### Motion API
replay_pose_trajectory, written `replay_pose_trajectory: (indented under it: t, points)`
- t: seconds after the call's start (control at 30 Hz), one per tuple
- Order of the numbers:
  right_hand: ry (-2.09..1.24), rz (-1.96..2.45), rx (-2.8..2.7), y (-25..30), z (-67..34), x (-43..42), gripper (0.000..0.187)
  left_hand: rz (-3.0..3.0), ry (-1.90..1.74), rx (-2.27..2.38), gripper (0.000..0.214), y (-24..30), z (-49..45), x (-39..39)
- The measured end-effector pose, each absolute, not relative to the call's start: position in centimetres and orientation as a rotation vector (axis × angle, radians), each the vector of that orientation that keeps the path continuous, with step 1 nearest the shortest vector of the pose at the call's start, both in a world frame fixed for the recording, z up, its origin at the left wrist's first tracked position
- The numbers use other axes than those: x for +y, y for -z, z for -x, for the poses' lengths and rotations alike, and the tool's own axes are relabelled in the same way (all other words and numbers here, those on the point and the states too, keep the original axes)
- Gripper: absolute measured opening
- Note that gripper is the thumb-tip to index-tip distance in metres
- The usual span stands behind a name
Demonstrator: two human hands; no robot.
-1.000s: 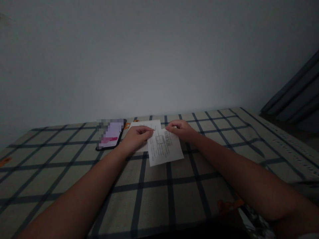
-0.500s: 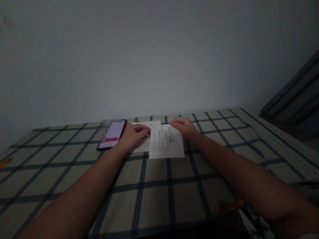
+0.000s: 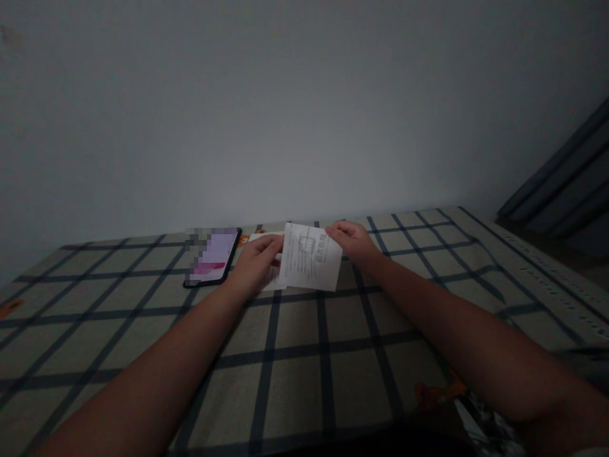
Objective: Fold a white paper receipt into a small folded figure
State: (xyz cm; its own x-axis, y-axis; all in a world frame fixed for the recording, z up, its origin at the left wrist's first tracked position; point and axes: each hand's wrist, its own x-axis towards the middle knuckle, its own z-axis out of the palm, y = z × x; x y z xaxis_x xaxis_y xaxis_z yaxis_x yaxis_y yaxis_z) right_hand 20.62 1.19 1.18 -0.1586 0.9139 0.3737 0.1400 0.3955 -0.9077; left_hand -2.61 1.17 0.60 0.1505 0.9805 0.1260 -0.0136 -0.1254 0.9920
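Observation:
A small printed sheet of paper [image 3: 311, 260] is raised and tilted between my hands, with a boxed drawing and larger characters on its face. My right hand [image 3: 356, 241] is closed on its upper right corner, pinching it between thumb and fingers. My left hand [image 3: 259, 259] is closed at the sheet's left edge, thumb and forefinger together there; the exact grip is partly hidden. Beneath the left hand and behind the raised sheet lies a second white paper [image 3: 275, 283], mostly covered.
Left of my left hand lies a phone [image 3: 216, 254] with a lit screen, partly pixelated. A checked cloth [image 3: 295, 381] covers the surface, which meets a plain wall [image 3: 304, 127]. A dark curtain [image 3: 566, 165] hangs at the right.
The printed sheet has tilted, its lower edge moving up and left. My right hand has shifted slightly along with it; the left hand has moved a little left.

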Motion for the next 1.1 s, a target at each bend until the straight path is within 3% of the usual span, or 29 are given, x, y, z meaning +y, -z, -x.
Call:
replay_pose_trajectory:
  t: [0.33,0.63,0.87,1.1]
  points:
    - [-0.917,0.964,-1.622,-1.4,-20.5,1.1,0.038,-1.171,-1.115,0.994,0.033,-1.4,1.7,0.0]
    - [-1.310,0.912,-1.421,-1.3,-20.3,1.7,0.055,-1.131,-0.968,0.930,0.025,-0.6,2.0,0.8]
    - [-1.414,0.894,-1.606,-0.6,-20.2,1.6,0.033,-1.525,-0.796,0.917,0.038,-1.6,1.5,-0.8]
    - [-1.479,0.877,-1.626,-0.6,-20.3,1.6,0.037,-1.648,-0.936,1.004,0.045,-1.5,1.7,-0.6]
